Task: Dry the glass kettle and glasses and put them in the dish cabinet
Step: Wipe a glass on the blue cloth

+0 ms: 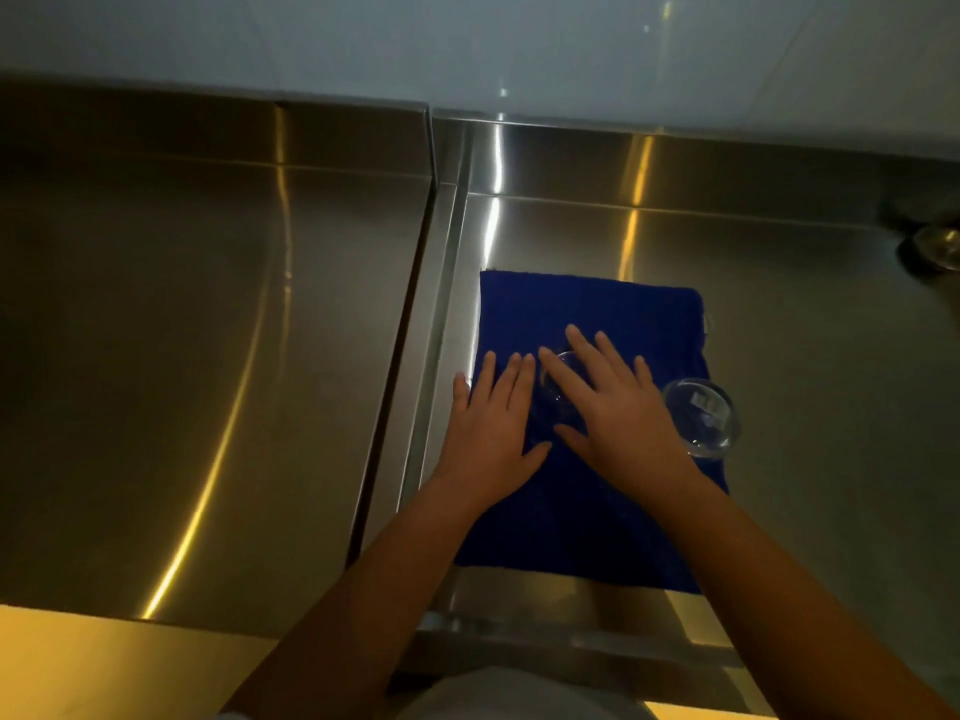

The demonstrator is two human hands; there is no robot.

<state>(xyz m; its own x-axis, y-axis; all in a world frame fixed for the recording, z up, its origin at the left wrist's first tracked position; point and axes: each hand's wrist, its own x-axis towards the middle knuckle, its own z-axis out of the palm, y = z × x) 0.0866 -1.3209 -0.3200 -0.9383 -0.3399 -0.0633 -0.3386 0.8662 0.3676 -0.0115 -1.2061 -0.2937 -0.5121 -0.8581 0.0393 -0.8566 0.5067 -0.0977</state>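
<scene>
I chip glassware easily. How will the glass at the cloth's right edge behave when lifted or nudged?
The glass looks thin and clear, so it is probably light and fragile. Its smooth wall may be slippery. It sits at the edge of the cloth, so a nudge might tip it.

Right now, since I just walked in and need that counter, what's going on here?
A person stands at a steel counter with a blue cloth spread flat on it. The left hand lies flat on the cloth. The right hand rests with straight fingers over a clear glass on the cloth. A second glass sits at the cloth's right edge, untouched. No kettle or cabinet is in view.
</scene>
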